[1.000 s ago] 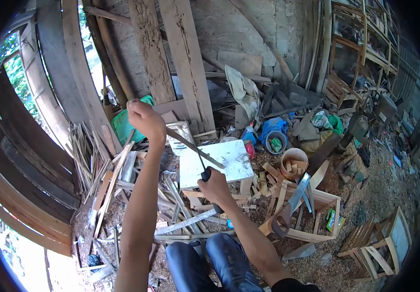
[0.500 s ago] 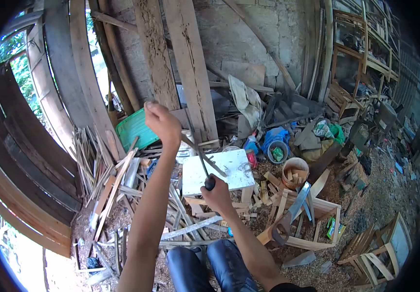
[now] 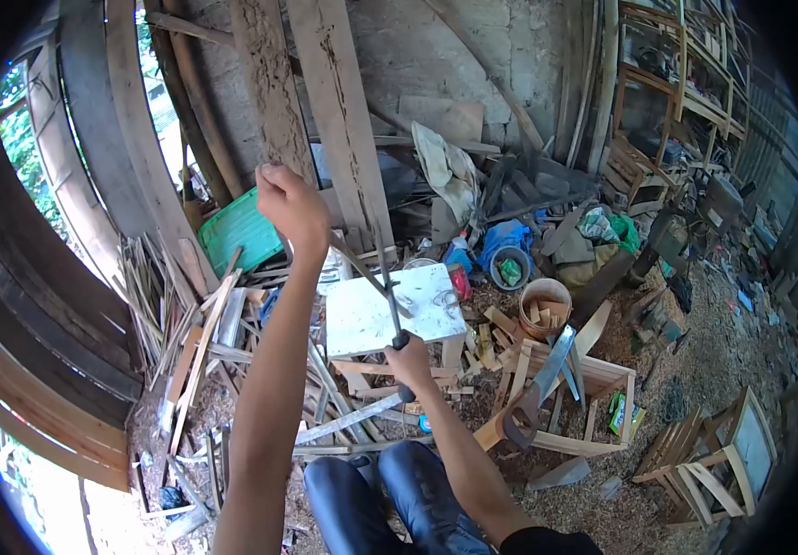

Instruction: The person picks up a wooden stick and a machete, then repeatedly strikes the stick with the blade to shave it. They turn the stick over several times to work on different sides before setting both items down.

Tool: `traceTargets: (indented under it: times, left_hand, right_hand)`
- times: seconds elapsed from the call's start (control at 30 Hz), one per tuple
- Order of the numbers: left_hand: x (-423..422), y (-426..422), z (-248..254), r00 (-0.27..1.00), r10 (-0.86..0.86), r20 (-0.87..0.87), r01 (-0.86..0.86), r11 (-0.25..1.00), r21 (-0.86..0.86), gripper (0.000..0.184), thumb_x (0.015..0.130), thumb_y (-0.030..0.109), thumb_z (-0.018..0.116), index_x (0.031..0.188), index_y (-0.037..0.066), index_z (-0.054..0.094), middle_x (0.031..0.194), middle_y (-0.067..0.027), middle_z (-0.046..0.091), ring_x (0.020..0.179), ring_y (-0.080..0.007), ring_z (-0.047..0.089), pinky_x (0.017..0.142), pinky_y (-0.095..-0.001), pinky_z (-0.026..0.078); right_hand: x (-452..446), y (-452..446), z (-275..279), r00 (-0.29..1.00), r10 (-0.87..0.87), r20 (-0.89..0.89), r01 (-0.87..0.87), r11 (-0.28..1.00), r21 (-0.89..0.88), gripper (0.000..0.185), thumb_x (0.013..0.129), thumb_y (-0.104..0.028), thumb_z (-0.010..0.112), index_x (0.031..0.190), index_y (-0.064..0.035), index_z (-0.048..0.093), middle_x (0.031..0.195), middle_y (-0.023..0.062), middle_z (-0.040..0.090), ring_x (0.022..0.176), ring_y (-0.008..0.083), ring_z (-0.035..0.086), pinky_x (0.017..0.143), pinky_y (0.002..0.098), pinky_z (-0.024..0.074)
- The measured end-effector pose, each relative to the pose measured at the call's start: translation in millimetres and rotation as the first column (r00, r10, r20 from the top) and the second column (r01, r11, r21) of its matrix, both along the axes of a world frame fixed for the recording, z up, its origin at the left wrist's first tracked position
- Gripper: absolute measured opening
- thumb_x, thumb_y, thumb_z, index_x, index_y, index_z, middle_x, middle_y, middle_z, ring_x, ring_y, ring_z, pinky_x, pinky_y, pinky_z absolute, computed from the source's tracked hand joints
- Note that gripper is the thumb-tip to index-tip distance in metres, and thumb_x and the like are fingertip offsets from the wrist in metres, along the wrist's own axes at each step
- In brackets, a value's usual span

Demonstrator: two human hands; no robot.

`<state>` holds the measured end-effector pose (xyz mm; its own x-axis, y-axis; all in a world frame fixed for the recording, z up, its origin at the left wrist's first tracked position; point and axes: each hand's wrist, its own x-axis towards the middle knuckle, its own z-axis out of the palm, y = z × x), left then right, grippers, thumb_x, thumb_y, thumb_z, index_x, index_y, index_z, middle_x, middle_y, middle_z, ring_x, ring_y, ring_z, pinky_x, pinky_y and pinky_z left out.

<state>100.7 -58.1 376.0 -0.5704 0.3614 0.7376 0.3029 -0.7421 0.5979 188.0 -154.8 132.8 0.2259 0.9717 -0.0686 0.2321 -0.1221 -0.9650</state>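
Note:
My left hand (image 3: pixel 294 211) is raised over the far left side of the low white-topped stand (image 3: pixel 348 319), its fingers curled closed. A thin, slightly bent wooden strip (image 3: pixel 362 265) runs from behind this hand down toward the white top; the grasp itself is partly hidden. Near the stand's front edge, my right hand (image 3: pixel 411 361) is wrapped round the black handle of a long narrow blade (image 3: pixel 383 264). The blade points away from me and crosses the strip, apparently touching it. Its exact kind of tool is unclear.
A handsaw (image 3: pixel 542 379) rests on a wooden frame (image 3: pixel 593 449) at the right, beside a bucket of wood offcuts (image 3: pixel 545 310). Thin wood strips (image 3: pixel 163 287) lean at the left near a green plastic crate (image 3: pixel 237 229). Scrap wood and shavings cover the floor.
The view has shifted, so the scene sits farther left and higher. My right hand has drawn slightly nearer to me, and the blade stands steeper. My left hand stays raised with the strip.

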Motion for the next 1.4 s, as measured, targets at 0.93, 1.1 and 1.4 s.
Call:
traceTargets:
  times: [0.93, 1.1, 1.4]
  left_hand:
    - [-35, 18, -4, 0.998, -0.018, 0.056, 0.016, 0.999, 0.038, 0.033, 0.090, 0.021, 0.035, 0.064, 0.001, 0.036, 0.054, -0.0027, 0.037, 0.051, -0.0108, 0.033, 0.048, -0.0300, 0.028]
    - [-21, 11, 2, 0.995, -0.067, 0.071, 0.066, 0.998, 0.016, 0.032, 0.090, 0.020, 0.034, 0.063, 0.001, 0.037, 0.054, -0.0028, 0.037, 0.051, -0.0110, 0.032, 0.048, -0.0315, 0.028]
    - [-42, 25, -7, 0.996, -0.041, 0.083, 0.040, 0.999, 0.018, 0.031, 0.086, 0.018, 0.036, 0.061, -0.001, 0.037, 0.055, -0.0055, 0.037, 0.052, -0.0138, 0.034, 0.050, -0.0331, 0.030]
  right_hand:
    - [5, -2, 12, 0.950, 0.022, 0.313, -0.035, 0.999, 0.038, 0.023, 0.073, -0.016, 0.062, 0.087, 0.0024, 0.058, 0.077, 0.0225, 0.063, 0.080, 0.0397, 0.061, 0.071, 0.0445, 0.0490]
    - [-5, -19, 43, 0.962, 0.026, 0.270, -0.079, 0.979, 0.186, 0.022, 0.073, -0.015, 0.061, 0.085, 0.0022, 0.056, 0.072, 0.0204, 0.062, 0.071, 0.0405, 0.060, 0.065, 0.0461, 0.0477]
    - [7, -7, 24, 0.977, 0.069, 0.202, -0.072, 0.997, 0.006, 0.022, 0.074, -0.017, 0.061, 0.084, 0.0017, 0.058, 0.078, 0.0224, 0.062, 0.077, 0.0398, 0.060, 0.069, 0.0453, 0.0476]
